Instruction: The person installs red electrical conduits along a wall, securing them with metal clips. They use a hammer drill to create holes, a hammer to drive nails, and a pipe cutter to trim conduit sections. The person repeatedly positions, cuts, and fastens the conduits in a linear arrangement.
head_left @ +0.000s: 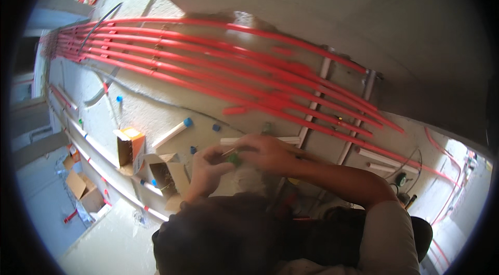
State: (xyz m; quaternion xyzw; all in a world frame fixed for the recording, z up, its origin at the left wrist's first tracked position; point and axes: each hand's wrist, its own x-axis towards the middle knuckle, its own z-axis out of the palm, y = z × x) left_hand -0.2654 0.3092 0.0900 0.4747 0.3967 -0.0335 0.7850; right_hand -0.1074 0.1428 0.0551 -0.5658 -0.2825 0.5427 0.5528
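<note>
In front of me, near the middle of the view, my two hands are close together. A small green piece [234,159] sits between them; its exact kind is too blurred to tell. My right hand [262,153] reaches in from the right with bent fingers closed around the green piece. My left hand [207,170] has its fingers and thumb curled toward the same spot. A thin tan strip shows by the fingertips, and I cannot make out which hand has it. Behind the hands lies a white length of pipe or trunking [291,140].
Several long red pipes [192,59] run side by side across the rough floor, over crosswise metal strips [314,103]. Open cardboard boxes [136,147] stand left of my hands. A white pipe with a blue end [171,133] and a blue fitting [216,127] lie nearby. A dark rounded shape [223,238] fills the lower middle.
</note>
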